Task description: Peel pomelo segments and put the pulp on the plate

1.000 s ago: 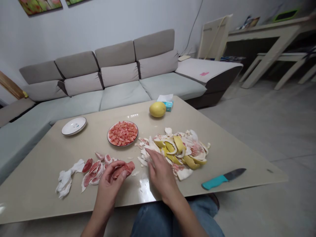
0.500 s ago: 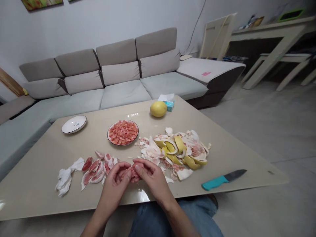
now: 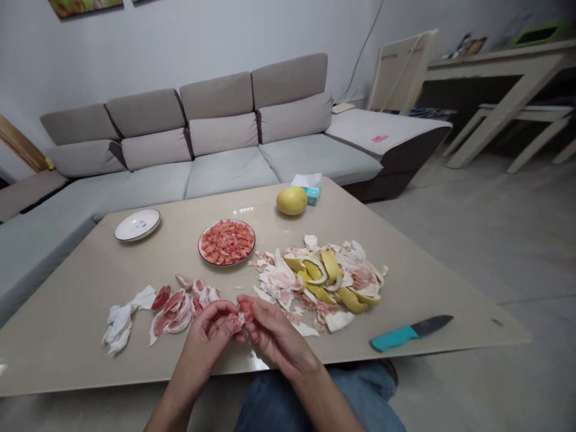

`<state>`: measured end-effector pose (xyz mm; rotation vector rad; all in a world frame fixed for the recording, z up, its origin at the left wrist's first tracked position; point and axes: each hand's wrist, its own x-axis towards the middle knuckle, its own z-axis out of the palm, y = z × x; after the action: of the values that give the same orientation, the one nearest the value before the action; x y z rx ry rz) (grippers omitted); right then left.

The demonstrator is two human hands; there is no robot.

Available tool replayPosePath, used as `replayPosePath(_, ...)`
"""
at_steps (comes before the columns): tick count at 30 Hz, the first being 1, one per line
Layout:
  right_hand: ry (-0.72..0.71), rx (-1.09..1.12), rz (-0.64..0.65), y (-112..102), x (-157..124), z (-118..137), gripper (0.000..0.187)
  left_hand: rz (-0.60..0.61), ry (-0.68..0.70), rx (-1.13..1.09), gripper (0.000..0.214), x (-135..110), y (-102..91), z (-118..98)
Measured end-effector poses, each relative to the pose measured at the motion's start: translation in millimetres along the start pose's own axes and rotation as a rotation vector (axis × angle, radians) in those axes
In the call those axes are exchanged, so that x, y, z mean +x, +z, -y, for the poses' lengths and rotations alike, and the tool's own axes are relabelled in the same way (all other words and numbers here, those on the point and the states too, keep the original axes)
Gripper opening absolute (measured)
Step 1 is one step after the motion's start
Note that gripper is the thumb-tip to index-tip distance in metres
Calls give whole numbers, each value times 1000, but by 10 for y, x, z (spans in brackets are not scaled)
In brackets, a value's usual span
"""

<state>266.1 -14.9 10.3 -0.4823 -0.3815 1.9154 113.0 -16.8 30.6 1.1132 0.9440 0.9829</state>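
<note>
The left grip (image 3: 207, 331) and right grip (image 3: 275, 336) are both curled half closed, their fingertips pinching one pomelo segment (image 3: 238, 321) between them, just above the bench (image 3: 85, 270). At 9 o'clock lie peeled segments (image 3: 173, 312) and white membrane scraps (image 3: 120, 318). At 12 sits one plate of diced pink flesh (image 3: 227, 264), at 10 one small white plate (image 3: 137, 225), at 1 one whole pomelo (image 3: 291, 201) before one tissue box (image 3: 312, 195), at 2 one peel heap (image 3: 328, 282), and at 3 one teal-handled knife (image 3: 407, 333)

Pomelo flesh (image 3: 227, 242): coral pink. Peel heap (image 3: 326, 282): yellow rind, white pith. Knife (image 3: 402, 335): teal handle, dark grey blade.
</note>
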Motion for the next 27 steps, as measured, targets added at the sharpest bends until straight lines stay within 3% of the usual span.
replayPosePath(6,-10,18,6,24,5,-33,41,68,-39,29,19,-17,-15,-62)
replayPosePath(14,-130,-351,1,21,-84,39,40,143,-20,207,18,6,62,-196)
replayPosePath(21,-150,-666,-52,21,-80,60,52,-77,314,767,11,28,33,-230)
replayPosePath(24,-195,-676,-91,31,-70,39,38,-90,392,839,12,10,37,-226)
replayPosePath(27,-169,-580,-82,49,-73,44,34,-44,375,794,13,1,22,-239)
